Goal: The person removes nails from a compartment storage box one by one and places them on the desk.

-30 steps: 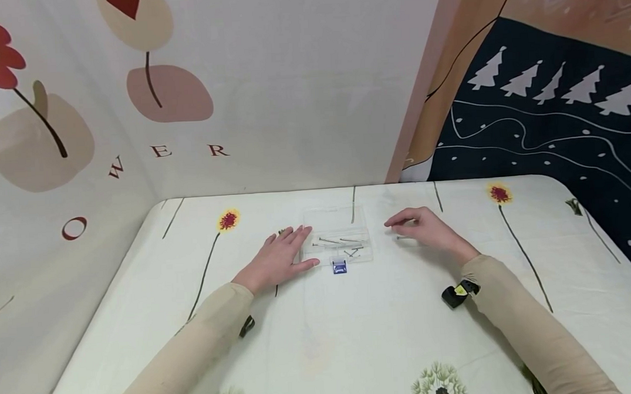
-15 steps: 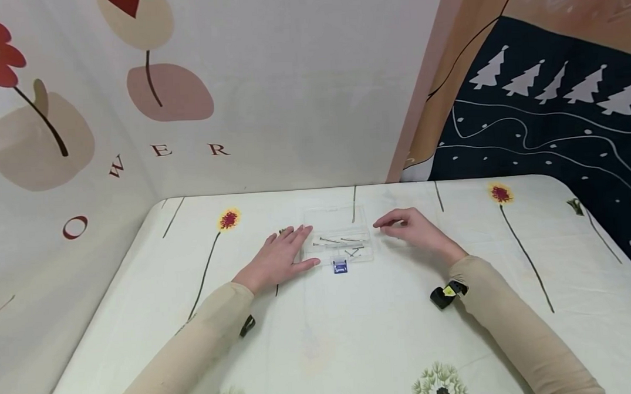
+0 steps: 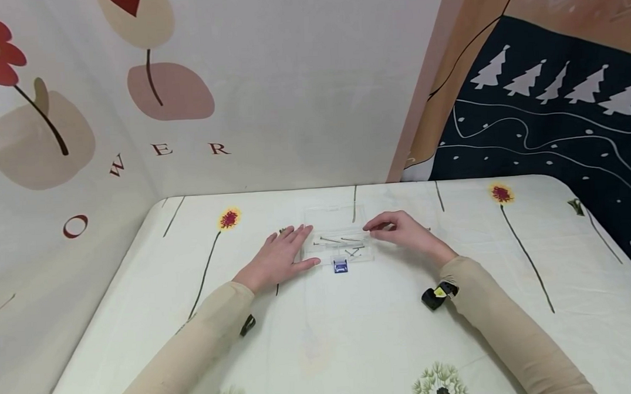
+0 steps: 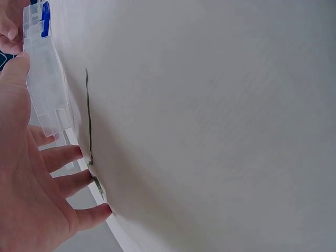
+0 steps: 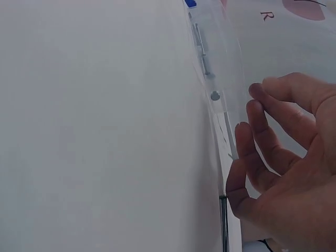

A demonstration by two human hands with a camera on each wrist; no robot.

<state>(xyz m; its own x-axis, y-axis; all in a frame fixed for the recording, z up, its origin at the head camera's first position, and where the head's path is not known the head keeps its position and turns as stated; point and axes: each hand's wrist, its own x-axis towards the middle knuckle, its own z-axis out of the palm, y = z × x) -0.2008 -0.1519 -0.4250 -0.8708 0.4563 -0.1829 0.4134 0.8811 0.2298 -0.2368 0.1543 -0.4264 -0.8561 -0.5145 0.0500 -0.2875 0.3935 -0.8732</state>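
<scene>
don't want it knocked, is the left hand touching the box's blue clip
Apart: the head view shows a visible gap between the left hand, thumb tip included, and the blue clip.

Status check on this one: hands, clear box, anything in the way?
Left hand spread at left of clear box; right hand by its right edge, grip unclear. Clear box open, metal fasteners inside. Nothing seen in the way.
</scene>
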